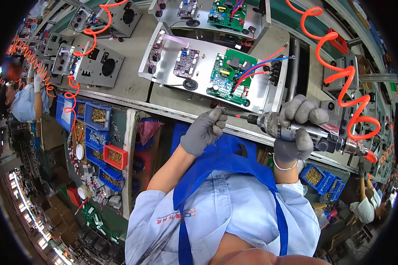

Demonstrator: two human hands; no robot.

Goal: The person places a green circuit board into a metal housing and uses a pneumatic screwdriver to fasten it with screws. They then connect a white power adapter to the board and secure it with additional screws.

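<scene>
My right hand [298, 128], in a grey glove, is wrapped round a pneumatic screwdriver [274, 125] that lies level and points left. An orange coiled air hose joins its rear end. At the tip of the driver's bit [236, 115], the thumb and fingers of my gloved left hand [203, 131] are pinched together; what they hold there is too small to make out. Just beyond both hands sits an open metal chassis [163, 75]. It carries a green circuit board [234, 73] with red and blue wires, and a smaller purple board [186, 62].
A second chassis [256, 27] stands behind. Blue bins [97, 115] and a red bin [115, 157] of screws lie at left, more blue bins [314, 174] at right. Orange coiled hoses [351, 84] hang overhead. Co-workers [24, 104] are at far left and lower right.
</scene>
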